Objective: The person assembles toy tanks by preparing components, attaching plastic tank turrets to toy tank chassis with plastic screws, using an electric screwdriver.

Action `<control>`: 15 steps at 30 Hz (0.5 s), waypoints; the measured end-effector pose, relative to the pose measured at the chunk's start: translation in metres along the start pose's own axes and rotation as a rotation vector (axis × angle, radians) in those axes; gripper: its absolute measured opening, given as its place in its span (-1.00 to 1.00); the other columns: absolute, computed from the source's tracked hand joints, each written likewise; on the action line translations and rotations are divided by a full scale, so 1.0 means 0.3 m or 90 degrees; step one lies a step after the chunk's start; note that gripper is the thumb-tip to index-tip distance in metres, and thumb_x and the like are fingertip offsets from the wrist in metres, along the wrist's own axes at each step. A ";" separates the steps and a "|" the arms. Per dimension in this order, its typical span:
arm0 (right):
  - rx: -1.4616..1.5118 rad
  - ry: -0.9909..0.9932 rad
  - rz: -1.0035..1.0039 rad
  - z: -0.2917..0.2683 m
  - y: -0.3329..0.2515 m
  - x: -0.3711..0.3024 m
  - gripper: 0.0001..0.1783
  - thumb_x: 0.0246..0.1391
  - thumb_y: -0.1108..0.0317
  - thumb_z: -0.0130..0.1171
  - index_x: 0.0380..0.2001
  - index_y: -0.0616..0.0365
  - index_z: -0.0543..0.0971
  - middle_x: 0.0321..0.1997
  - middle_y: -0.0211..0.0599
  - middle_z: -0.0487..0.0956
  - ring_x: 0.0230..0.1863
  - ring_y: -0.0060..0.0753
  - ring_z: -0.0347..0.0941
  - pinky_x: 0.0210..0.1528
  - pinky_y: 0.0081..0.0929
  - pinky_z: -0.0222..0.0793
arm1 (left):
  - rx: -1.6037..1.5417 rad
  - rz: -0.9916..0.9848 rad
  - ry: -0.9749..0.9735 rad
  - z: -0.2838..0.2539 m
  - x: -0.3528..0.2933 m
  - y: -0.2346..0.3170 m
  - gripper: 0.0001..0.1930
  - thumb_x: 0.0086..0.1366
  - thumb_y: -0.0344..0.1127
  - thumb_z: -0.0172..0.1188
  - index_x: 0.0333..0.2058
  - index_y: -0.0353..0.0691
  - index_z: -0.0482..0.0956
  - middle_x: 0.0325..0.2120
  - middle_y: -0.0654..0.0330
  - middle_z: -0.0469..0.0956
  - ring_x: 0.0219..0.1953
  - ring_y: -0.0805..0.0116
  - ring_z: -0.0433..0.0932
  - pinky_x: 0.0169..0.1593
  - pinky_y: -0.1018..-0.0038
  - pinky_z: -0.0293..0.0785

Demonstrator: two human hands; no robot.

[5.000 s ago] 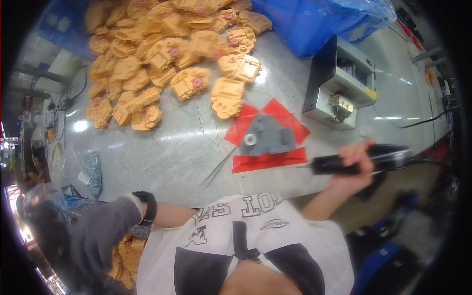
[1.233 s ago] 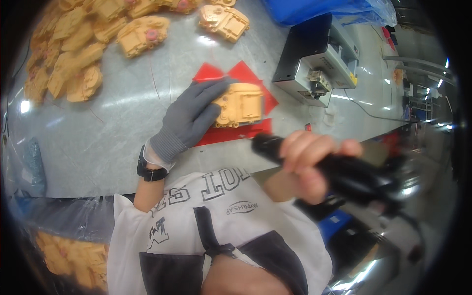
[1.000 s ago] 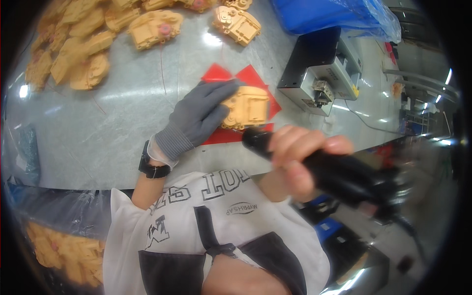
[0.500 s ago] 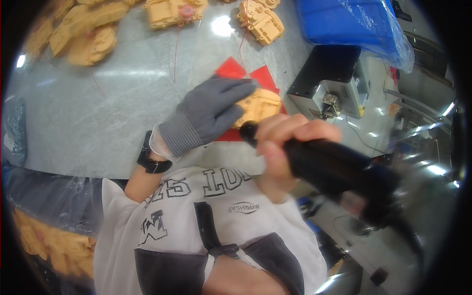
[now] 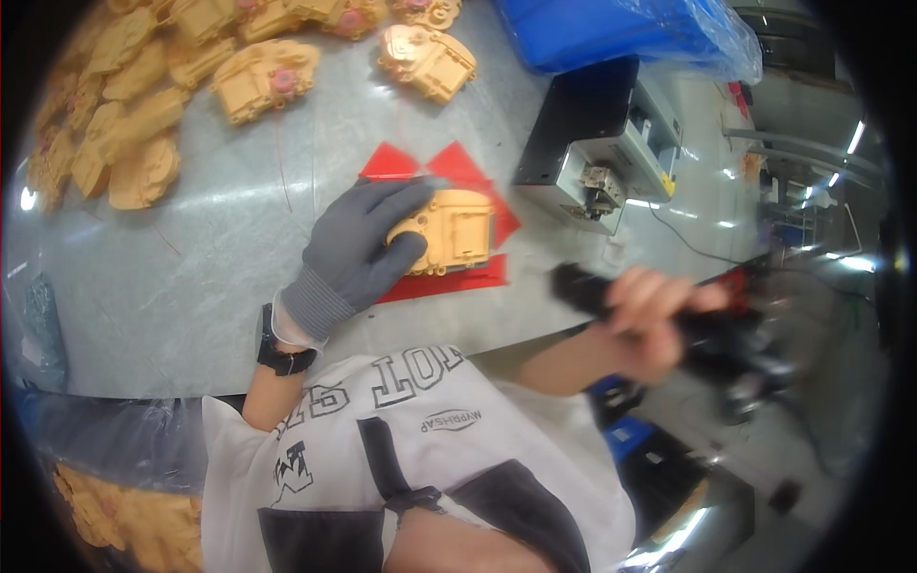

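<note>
Beyond the left hand (image 5: 358, 244) and out to its left, we see a heap of yellow housings (image 5: 143, 124), probably put there to be within reach; the left hand, in a grey glove, clasps the left side of the held housing (image 5: 468, 229), thumb and fingers over its edge, which we take as a way to steady it; the held housing lies just right of that palm, above red pads (image 5: 458, 283) that stick out around it and perhaps cushion it; the bare right hand (image 5: 654, 320), well apart to the right, is closed around a black driver (image 5: 712, 336), whose front end points left, clear of the held housing; blur hides its tip.

Under the left hand, we have a smooth grey metal bench (image 5: 239, 277), scuffed and shiny; to the hand's far left rests a pale blue bag (image 5: 43, 334); ahead and to its right stand a blue bin (image 5: 592, 38) under clear film and a black-and-silver machine (image 5: 583, 124); past the right hand, the room falls away to a grey floor.
</note>
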State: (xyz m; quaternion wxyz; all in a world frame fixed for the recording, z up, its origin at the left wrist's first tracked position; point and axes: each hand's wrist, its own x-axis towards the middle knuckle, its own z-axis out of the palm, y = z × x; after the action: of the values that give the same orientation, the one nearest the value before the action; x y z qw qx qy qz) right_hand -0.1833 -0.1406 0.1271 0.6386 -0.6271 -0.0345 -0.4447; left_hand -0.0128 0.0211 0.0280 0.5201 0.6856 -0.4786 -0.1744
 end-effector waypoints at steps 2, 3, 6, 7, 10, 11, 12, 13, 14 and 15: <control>-0.099 0.127 -0.051 -0.068 -0.048 0.064 -0.55 -0.24 0.52 0.01 -0.15 0.17 0.26 -0.65 -0.34 0.34 -0.66 -0.44 0.29 -0.47 -0.43 0.27 | -0.015 -0.013 0.004 0.006 0.003 0.012 -0.64 0.07 -0.37 0.07 -0.11 -0.28 0.42 -0.20 0.00 0.44 -0.20 0.07 0.43 -0.14 0.32 0.37; -0.147 0.190 -0.073 -0.094 -0.045 0.090 -0.53 -0.26 0.52 0.00 -0.14 0.18 0.27 -0.64 -0.35 0.35 -0.66 -0.45 0.28 -0.46 -0.43 0.26 | -0.016 -0.006 0.025 0.012 -0.004 0.003 -0.65 0.06 -0.38 0.08 -0.13 -0.29 0.43 -0.23 0.00 0.45 -0.22 0.07 0.43 -0.16 0.32 0.37; -0.258 0.315 -0.092 -0.158 0.033 0.143 -0.52 -0.29 0.56 0.02 -0.15 0.19 0.27 -0.62 -0.35 0.36 -0.67 -0.48 0.27 -0.48 -0.49 0.26 | -0.020 0.016 0.047 0.028 0.009 -0.004 -0.67 0.04 -0.41 0.09 -0.16 -0.31 0.45 -0.29 0.00 0.47 -0.26 0.07 0.45 -0.19 0.34 0.38; -0.287 0.322 -0.062 -0.171 0.092 0.148 -0.52 -0.32 0.59 0.04 -0.18 0.19 0.28 -0.61 -0.35 0.36 -0.68 -0.49 0.26 -0.50 -0.54 0.25 | -0.023 0.023 0.055 0.026 0.005 -0.005 -0.68 0.04 -0.42 0.10 -0.17 -0.31 0.45 -0.31 0.00 0.48 -0.28 0.08 0.45 -0.20 0.34 0.38; -0.272 0.343 0.022 -0.166 0.114 0.146 -0.55 -0.29 0.58 0.02 -0.19 0.16 0.28 -0.63 -0.33 0.34 -0.64 -0.44 0.26 -0.38 -0.42 0.24 | 0.023 0.036 0.065 0.019 -0.002 -0.023 -0.70 0.03 -0.43 0.10 -0.19 -0.31 0.46 -0.35 0.01 0.49 -0.31 0.09 0.46 -0.21 0.34 0.38; -0.250 0.325 0.057 -0.165 0.106 0.128 -0.56 -0.28 0.58 0.02 -0.20 0.16 0.29 -0.63 -0.33 0.33 -0.64 -0.45 0.26 -0.39 -0.43 0.23 | 0.023 0.037 0.069 0.015 0.002 -0.024 -0.70 0.03 -0.43 0.10 -0.19 -0.31 0.46 -0.35 0.01 0.49 -0.31 0.09 0.46 -0.21 0.34 0.38; -0.228 0.306 0.092 -0.158 0.090 0.111 -0.57 -0.28 0.58 0.02 -0.21 0.16 0.29 -0.63 -0.33 0.33 -0.65 -0.45 0.26 -0.39 -0.44 0.23 | 0.005 0.026 0.070 0.011 0.004 -0.024 -0.70 0.04 -0.41 0.10 -0.19 -0.31 0.46 -0.36 0.02 0.49 -0.32 0.09 0.46 -0.21 0.35 0.38; -0.195 0.328 0.117 -0.107 0.077 0.084 -0.57 -0.29 0.56 0.02 -0.20 0.14 0.29 -0.65 -0.35 0.30 -0.65 -0.45 0.24 -0.42 -0.44 0.22 | -0.012 0.013 0.072 0.012 0.004 -0.023 -0.69 0.04 -0.40 0.10 -0.19 -0.31 0.46 -0.36 0.02 0.49 -0.33 0.09 0.46 -0.22 0.35 0.38; -0.137 0.264 0.085 -0.069 0.061 0.051 -0.53 -0.29 0.57 0.02 -0.17 0.18 0.26 -0.65 -0.32 0.32 -0.67 -0.43 0.26 -0.47 -0.44 0.23 | -0.014 0.012 0.076 0.012 0.007 -0.015 -0.69 0.04 -0.40 0.10 -0.19 -0.31 0.46 -0.36 0.02 0.49 -0.33 0.09 0.46 -0.22 0.35 0.38; -0.080 0.200 0.054 -0.039 0.056 0.028 -0.49 -0.29 0.59 0.02 -0.13 0.22 0.24 -0.65 -0.30 0.34 -0.69 -0.42 0.27 -0.52 -0.44 0.25 | -0.025 -0.046 0.069 0.010 0.013 -0.001 -0.69 0.04 -0.37 0.11 -0.19 -0.30 0.46 -0.36 0.02 0.49 -0.32 0.09 0.46 -0.22 0.35 0.38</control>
State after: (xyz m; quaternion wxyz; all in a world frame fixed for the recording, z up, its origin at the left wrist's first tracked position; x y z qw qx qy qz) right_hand -0.1740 -0.1579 0.1168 0.6141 -0.5895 0.1199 -0.5108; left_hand -0.0128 0.0163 0.0275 0.5519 0.7007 -0.4210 -0.1652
